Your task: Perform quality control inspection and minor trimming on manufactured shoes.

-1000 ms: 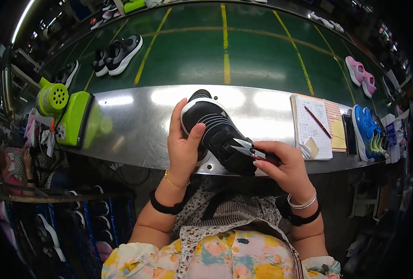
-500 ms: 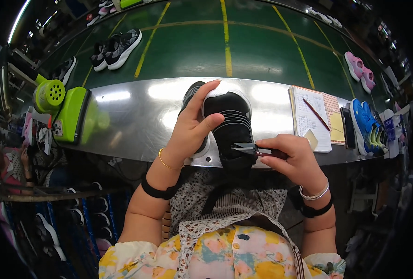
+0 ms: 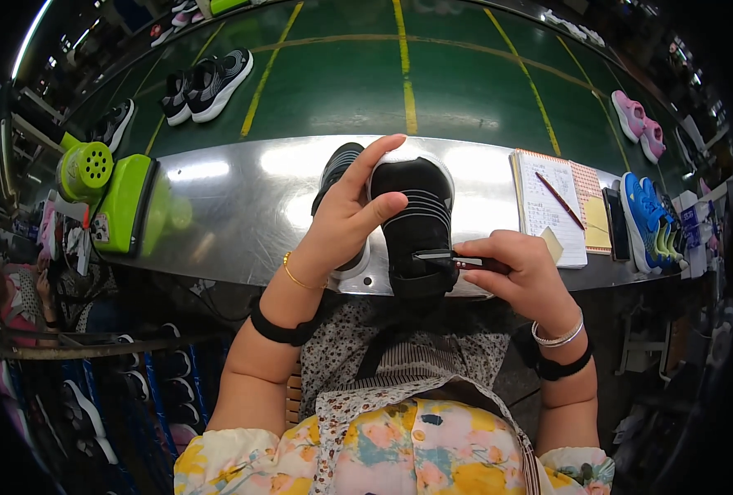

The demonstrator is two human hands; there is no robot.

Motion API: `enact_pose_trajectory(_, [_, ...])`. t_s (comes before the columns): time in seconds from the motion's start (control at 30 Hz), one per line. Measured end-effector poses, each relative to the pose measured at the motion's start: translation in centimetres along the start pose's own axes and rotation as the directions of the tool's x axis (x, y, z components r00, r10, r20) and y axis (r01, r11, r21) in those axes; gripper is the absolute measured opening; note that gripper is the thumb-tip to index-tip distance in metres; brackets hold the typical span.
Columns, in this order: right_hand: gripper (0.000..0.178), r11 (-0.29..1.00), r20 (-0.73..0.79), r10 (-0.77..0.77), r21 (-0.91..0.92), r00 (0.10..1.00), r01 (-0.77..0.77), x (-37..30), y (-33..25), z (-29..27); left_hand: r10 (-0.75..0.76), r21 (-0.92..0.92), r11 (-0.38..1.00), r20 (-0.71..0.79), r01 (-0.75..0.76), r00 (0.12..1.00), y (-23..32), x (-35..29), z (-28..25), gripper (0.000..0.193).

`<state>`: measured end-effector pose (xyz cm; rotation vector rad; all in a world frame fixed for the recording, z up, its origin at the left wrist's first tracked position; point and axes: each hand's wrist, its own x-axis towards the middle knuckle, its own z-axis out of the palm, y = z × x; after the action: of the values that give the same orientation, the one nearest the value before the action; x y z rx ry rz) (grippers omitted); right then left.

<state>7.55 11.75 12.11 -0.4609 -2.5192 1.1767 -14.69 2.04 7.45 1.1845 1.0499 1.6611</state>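
A black sneaker (image 3: 416,227) with thin white stripes and a white sole edge is held over the near side of the steel worktop, toe pointing away from me. My left hand (image 3: 341,219) grips it along the left side, thumb over the upper and fingers up by the toe. Between thumb and fingers, my right hand (image 3: 515,268) holds a pair of dark-handled thread snips (image 3: 434,256). Their blades lie across the shoe near its collar and look almost together. A second black striped sneaker (image 3: 340,165) stands partly hidden behind my left hand and forearm.
A green conveyor (image 3: 341,82) with yellow lines runs beyond the steel worktop (image 3: 242,206), carrying black sneakers (image 3: 218,87) and pink shoes (image 3: 637,124). On the left stands a lime-green device (image 3: 123,206). A notebook (image 3: 552,214) with a pen, a phone (image 3: 616,224) and blue sneakers (image 3: 647,223) are at right.
The snips' blades have come closer together. The held shoe and my left hand have shifted slightly to the right.
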Motion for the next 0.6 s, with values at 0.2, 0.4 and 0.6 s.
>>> enact_pose_trajectory(0.2, [0.026,0.999,0.026,0.037,0.012,0.999,-0.038,0.14,-0.17,-0.09,0.006,-0.001,1.0,0.005,-0.006,1.0,0.04,0.19,0.2,0.06])
enact_pose_trajectory(0.4, [0.026,1.0,0.017,-0.003,-0.013,1.0,0.003,0.15,0.09,-0.16,-0.003,0.014,1.0,0.016,0.002,1.0,0.05,0.38,0.17,0.059])
enact_pose_trajectory(0.6, [0.027,0.997,0.033,0.07,0.027,0.997,-0.071,0.01,-0.16,-0.25,-0.019,-0.012,1.0,0.026,0.019,0.999,-0.1,0.5,-0.21,0.059])
